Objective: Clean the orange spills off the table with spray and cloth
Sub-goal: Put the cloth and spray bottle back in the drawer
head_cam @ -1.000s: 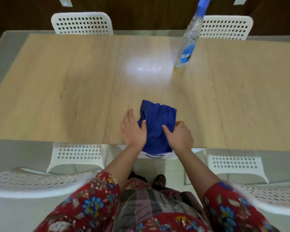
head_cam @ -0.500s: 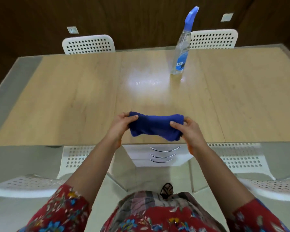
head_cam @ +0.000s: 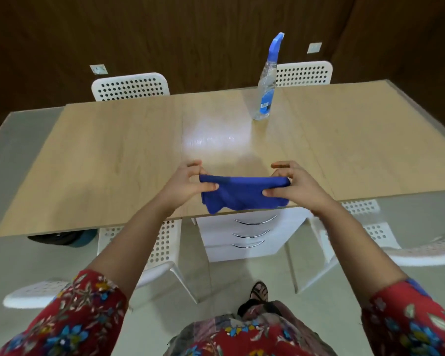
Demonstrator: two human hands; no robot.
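A blue cloth point(head_cam: 242, 195) hangs stretched between my two hands, lifted above the near edge of the wooden table point(head_cam: 113, 155). My left hand point(head_cam: 185, 185) pinches its left end and my right hand point(head_cam: 296, 187) pinches its right end. A clear spray bottle point(head_cam: 265, 96) with a blue nozzle and label stands upright at the far middle of the table, well beyond my hands. A shiny wet-looking patch point(head_cam: 211, 134) lies on the tabletop between the bottle and the cloth. No orange spill shows on the table.
White perforated chairs stand at the far side point(head_cam: 130, 86) point(head_cam: 305, 73) and at the near side point(head_cam: 162, 242) point(head_cam: 370, 227). A white drawer unit point(head_cam: 247, 235) sits under the table in front of me. My sandalled foot point(head_cam: 258, 291) is on the pale floor.
The cloth lay on the table under both hands a second ago. Both hands have since lifted it and pulled it out wide between them; the view has drawn back from the table.
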